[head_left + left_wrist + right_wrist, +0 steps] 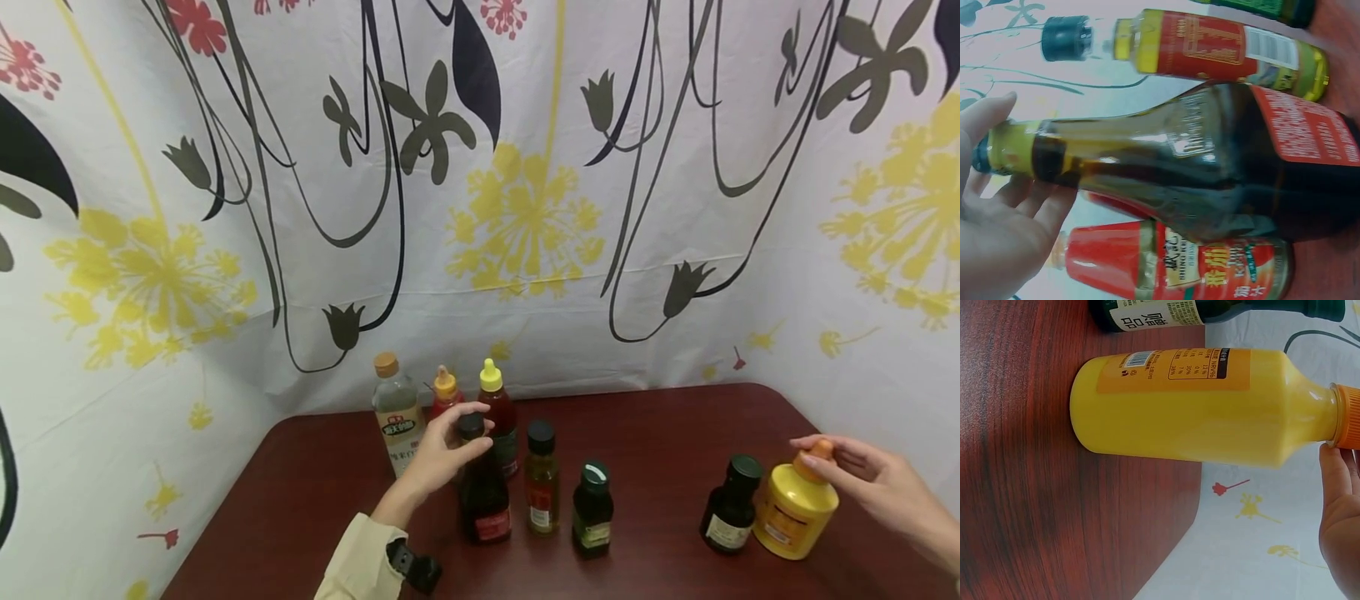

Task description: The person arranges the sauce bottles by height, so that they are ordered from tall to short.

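Note:
At the neck of a dark sauce bottle [1154, 156] with a red label, my left hand [438, 450] has its thumb on one side and its fingers curled behind. This bottle stands upright on the table. On the right, my right hand [877, 483] pinches the orange cap of a yellow squeeze bottle [797, 510] between thumb and fingers. In the right wrist view, the thumb touches the cap [1349, 417], and the other fingers are mostly out of sight. The yellow bottle stands close beside a small dark bottle [731, 508] with a pale label.
Behind my left hand are a clear bottle [397, 408], a red ketchup bottle [1210, 259] and a yellow-capped bottle [501, 425]. An oil bottle [542, 479] and a small green-capped bottle [592, 512] stand to its right. A patterned cloth [525, 333] hangs behind the dark red table [645, 450].

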Demonstrator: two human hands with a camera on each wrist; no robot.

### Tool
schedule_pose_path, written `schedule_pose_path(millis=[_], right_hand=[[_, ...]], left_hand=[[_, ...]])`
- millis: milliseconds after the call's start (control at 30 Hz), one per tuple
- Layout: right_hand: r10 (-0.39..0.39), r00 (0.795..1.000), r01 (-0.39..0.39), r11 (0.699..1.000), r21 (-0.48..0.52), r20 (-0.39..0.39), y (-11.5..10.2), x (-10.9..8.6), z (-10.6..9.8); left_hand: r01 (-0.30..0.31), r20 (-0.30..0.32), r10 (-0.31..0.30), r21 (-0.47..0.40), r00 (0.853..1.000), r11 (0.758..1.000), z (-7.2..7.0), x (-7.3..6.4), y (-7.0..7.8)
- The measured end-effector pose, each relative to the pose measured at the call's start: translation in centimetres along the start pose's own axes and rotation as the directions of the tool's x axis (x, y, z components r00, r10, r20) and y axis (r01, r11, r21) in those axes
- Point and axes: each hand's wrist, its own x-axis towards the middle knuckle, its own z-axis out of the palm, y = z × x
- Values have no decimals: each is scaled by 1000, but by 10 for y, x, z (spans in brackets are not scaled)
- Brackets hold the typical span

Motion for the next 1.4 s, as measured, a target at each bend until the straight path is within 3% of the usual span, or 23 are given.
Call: schedule_pose_path(millis=[167,267,367,533,800,1033,1400], right_hand=[[25,1000,-25,1000,-9,4,-2,0,-1],[23,1000,-23,1000,-4,5,-2,-1,-1],[19,1000,-19,1000,-4,2,-2,-1,-1],[17,1000,-17,1000,14,5,-3,0,0],[20,1000,-20,1000,21,6,-3,-1,-1],[42,999,-42,999,-8,3,-4,0,-1],[0,1000,-1,1000,22,8,-4,-1,-1]], left_hand=[[18,35,-17,-23,999,1000,-5,3,-3],[13,-5,-14,-44,1000,999,-3,3,-5],[0,-58,-3,-61,998,998,-3,5,-16],[-18,-125,16,-19,992,1000,-3,9,-31],[-27,-186,21,-28,982,999,1,13,-30],[-34,-154,33,-3,987,999,1,21,-18],[14,-91,-17,-30,996,999,3,34,-6]])
